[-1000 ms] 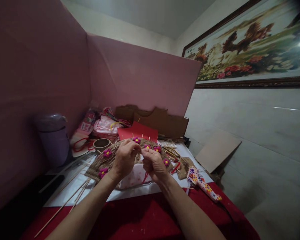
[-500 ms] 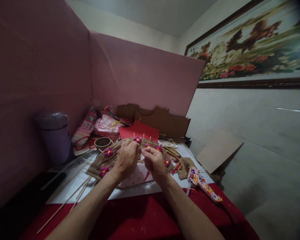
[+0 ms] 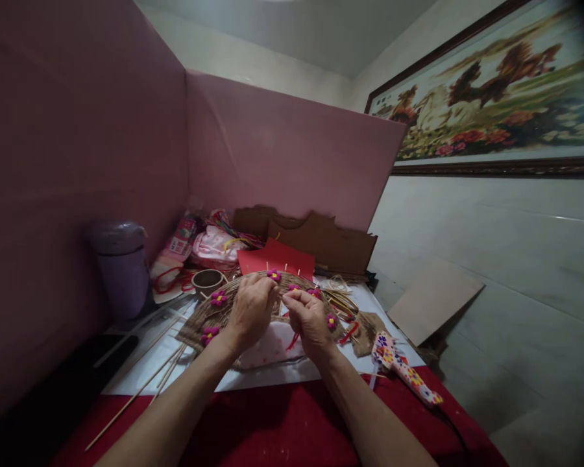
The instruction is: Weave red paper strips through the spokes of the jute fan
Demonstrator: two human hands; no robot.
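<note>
A woven fan-shaped piece of brown cord (image 3: 194, 324) lies in front of me, with several magenta flowers with yellow centres on it, such as the flower (image 3: 219, 298). Thin sticks poke out past its curved far edge. Over its middle my left hand (image 3: 253, 308) is closed, fingertips pinched. Close by on the right, my right hand (image 3: 307, 318) pinches with thumb and forefinger. Whatever sits between the fingertips is too small to make out. A pink-dotted white cloth (image 3: 270, 347) lies under the hands, near a bit of red string (image 3: 292, 341).
Loose sticks (image 3: 126, 412) lie at the left, near a purple cup (image 3: 123, 279) and a tape roll (image 3: 207, 280). A flower-patterned glue gun (image 3: 403, 370) rests at the right. Red card (image 3: 272, 256) and torn cardboard (image 3: 316, 237) stand behind, before a pink partition (image 3: 282, 149).
The whole view has shifted slightly, so everything sits a little further right. Both hands keep their pinched pose over the woven piece, with a small gap between them.
</note>
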